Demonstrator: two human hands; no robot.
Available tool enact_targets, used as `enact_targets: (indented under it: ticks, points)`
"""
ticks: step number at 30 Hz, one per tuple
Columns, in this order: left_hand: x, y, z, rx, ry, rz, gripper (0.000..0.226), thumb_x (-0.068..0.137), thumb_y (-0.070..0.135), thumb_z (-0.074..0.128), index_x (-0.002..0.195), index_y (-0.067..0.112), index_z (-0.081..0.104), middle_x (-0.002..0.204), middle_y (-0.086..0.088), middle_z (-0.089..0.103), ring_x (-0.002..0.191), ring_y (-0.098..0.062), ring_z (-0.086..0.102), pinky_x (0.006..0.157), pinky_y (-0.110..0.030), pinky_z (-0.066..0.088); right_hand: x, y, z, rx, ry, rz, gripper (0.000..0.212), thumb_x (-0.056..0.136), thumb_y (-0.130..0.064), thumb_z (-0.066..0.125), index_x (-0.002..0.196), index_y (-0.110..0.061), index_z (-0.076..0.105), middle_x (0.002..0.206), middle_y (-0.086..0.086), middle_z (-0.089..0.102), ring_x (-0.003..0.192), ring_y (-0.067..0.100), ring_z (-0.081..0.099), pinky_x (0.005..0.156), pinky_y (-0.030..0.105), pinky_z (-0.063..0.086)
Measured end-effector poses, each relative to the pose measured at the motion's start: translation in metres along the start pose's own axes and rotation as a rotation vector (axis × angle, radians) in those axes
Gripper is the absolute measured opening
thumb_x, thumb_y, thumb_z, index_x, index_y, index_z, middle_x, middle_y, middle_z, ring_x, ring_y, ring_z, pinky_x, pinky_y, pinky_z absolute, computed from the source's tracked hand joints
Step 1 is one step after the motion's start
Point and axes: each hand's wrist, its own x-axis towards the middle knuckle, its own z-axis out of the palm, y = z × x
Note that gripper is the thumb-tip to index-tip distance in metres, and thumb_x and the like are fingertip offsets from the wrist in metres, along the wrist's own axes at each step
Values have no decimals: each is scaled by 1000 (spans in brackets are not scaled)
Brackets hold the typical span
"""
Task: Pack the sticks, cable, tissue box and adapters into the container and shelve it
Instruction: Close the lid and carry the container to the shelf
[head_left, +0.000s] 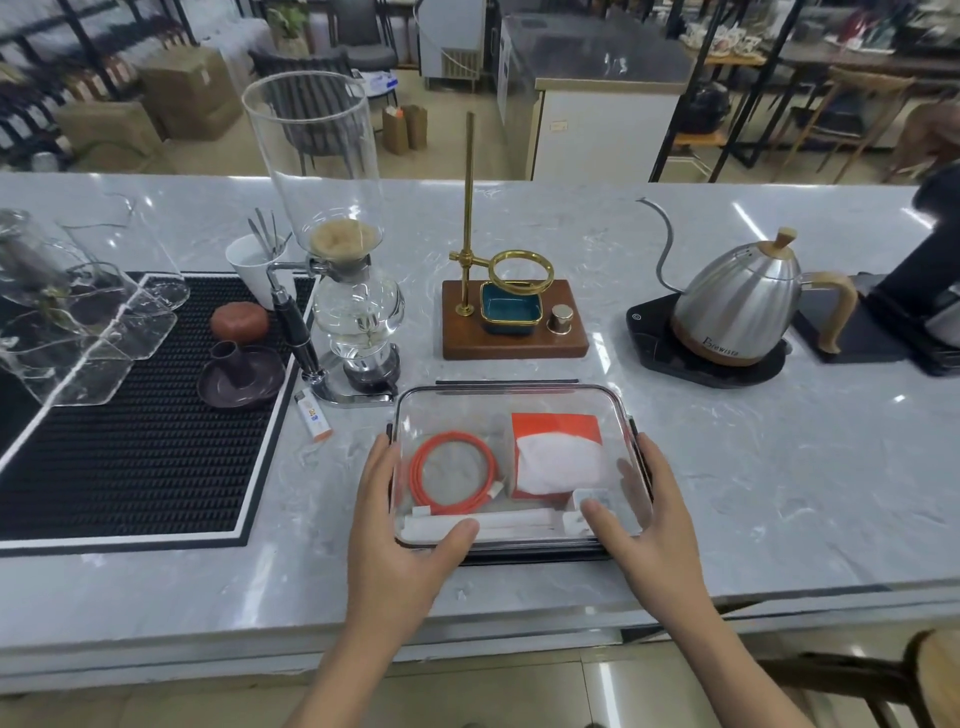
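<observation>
The hands, left (402, 525) and right (641, 519), clasped the clear container (519, 400) by its short sides near the tabletop's (727, 493) front edge, thumbs over the rim, apparently to lift it level. The cable (451, 478), tissue box (558, 457), sticks (514, 519) and adapters (589, 506) lay inside.

"Brewista" appears in black script low on the brushed-steel gooseneck kettle (737, 306); left of it, a white-and-orange lighter (313, 417) bears "24".

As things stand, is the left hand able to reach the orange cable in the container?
Probably not directly: a clear lid appears to cover the container, and the left hand grips its side, so the orange cable sits sealed beneath.
</observation>
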Motion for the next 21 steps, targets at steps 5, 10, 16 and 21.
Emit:
enact_targets:
  ticks: [5, 10, 16, 21]
  points:
    - [-9, -3, 9, -261, 37, -176, 100, 61, 45, 79, 149, 33, 34, 145, 22, 48, 135, 4, 42, 113, -30, 34, -4, 13, 6, 175, 49, 139, 95, 67, -54, 72, 150, -37, 28, 153, -17, 38, 140, 4, 38, 117, 45, 31]
    - [-11, -8, 13, -353, 20, -223, 92, 64, 41, 79, 147, 30, 40, 144, 15, 52, 136, -3, 45, 114, -35, 33, -8, 19, 14, 390, 4, 189, 85, 69, -47, 65, 146, -19, 42, 147, -13, 48, 135, -3, 42, 113, 26, 31]
    - [-13, -2, 12, -417, -24, -283, 74, 61, 40, 79, 130, 40, 54, 129, 26, 62, 125, 6, 53, 98, -19, 39, -8, 21, 10, 404, -31, 201, 88, 68, -48, 64, 147, -20, 39, 148, -17, 45, 135, -7, 40, 95, 7, 39]
    - [-17, 7, 12, -412, -10, -292, 75, 61, 38, 80, 132, 36, 55, 129, 20, 64, 124, 3, 55, 100, -24, 41, -7, 21, 9, 424, -54, 208, 88, 66, -47, 63, 147, -20, 41, 148, -18, 45, 133, -8, 41, 92, 2, 39]
